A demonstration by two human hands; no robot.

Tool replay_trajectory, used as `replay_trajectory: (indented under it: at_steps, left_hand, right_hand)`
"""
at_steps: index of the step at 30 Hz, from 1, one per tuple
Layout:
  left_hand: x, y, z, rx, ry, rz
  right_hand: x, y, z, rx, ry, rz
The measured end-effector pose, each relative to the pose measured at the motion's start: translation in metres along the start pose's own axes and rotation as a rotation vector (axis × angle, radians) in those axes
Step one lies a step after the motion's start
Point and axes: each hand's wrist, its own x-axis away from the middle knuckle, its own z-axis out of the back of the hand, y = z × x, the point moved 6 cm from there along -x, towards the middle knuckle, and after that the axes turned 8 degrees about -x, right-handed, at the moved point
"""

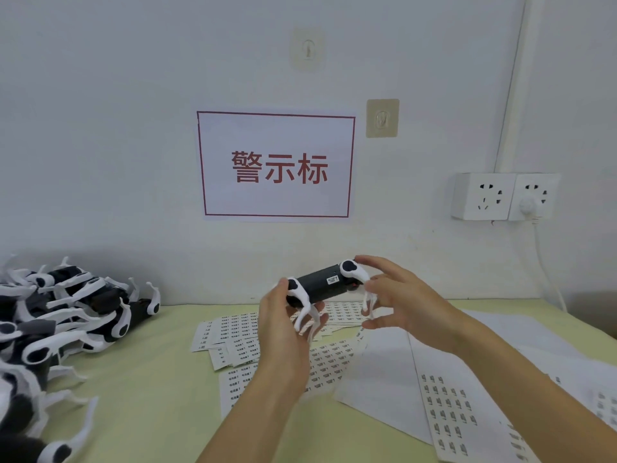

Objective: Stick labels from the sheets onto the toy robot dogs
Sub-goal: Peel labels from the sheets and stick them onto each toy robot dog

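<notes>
A pale wall with a red-bordered sign (277, 165) and a double socket (504, 196) rises behind your yellow-green table (150, 379). You hold one toy dog (324, 284) in the air above the label sheets (233, 339); a small label (332, 281) already shows on its dark body. Your left hand (283, 325) grips the rear end, fingers curled round it; your right hand (397, 295) touches the front with fingers spread. The toy looks light and rigid, its thin white legs likely fragile, so grasp the body. More dogs (66, 305) lie heaped at left.
</notes>
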Motion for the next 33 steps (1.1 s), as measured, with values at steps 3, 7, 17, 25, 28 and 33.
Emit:
replay_trajectory:
  at_steps: [3,7,17,25,28,33]
  left_hand:
    - [-0.003,0.012,0.000,-0.103,0.014,-0.088]
    - [-0.003,0.023,-0.003,-0.244,0.009,-0.203]
    - [0.014,0.025,-0.028,-0.550,-0.188,-0.367]
    - [0.024,0.011,-0.037,-0.573,-0.253,-0.165]
    - [0.018,0.006,-0.035,-0.605,-0.210,-0.172]
    - [0.029,-0.023,-0.040,-0.954,-0.357,-0.304]
  right_hand:
    - [0.002,-0.004,-0.003,0.023,-0.068,-0.004]
    - [0.007,-0.007,0.001,0.071,-0.129,-0.029]
    - [0.014,-0.023,-0.005,0.570,-0.112,0.077]
    - [0.024,-0.016,0.000,0.740,-0.185,-0.138]
    - [0.030,-0.025,0.011,0.705,-0.142,-0.175]
    - [0.049,-0.044,0.056,0.512,-0.028,-0.189]
